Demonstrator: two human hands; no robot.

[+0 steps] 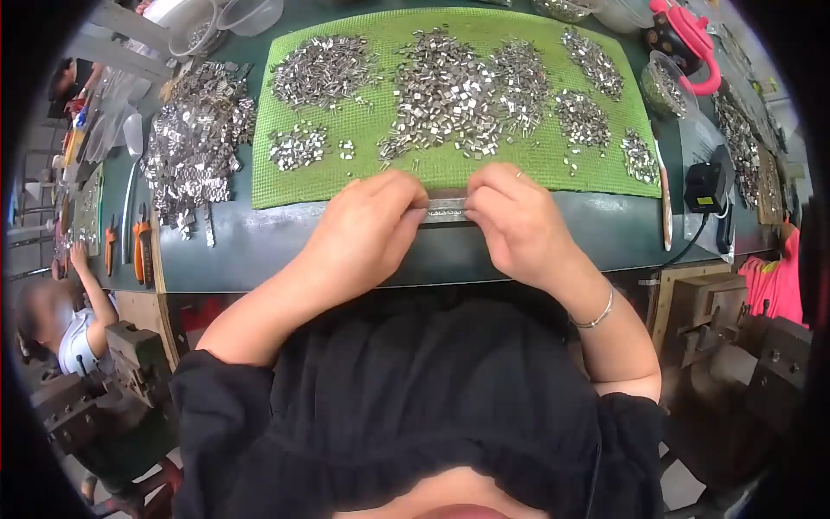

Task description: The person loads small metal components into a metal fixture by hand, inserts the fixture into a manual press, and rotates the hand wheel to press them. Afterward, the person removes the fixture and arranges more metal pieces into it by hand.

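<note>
At the near edge of the green mat [281, 186], the left hand [367, 225] and right hand [523, 221] are pinching a metal strip [446, 211], while metal pieces [445, 91] are lying on the mat

The left hand [372, 221] and right hand [521, 218] hide the ends of what seems a linked metal strip [446, 210], its links too small to count. The top edge cuts off a clear tub [251, 24]; the bottom edge, the wearer's black top [398, 389]. Far left, a co-worker's hand [79, 256] is too small to read
</note>
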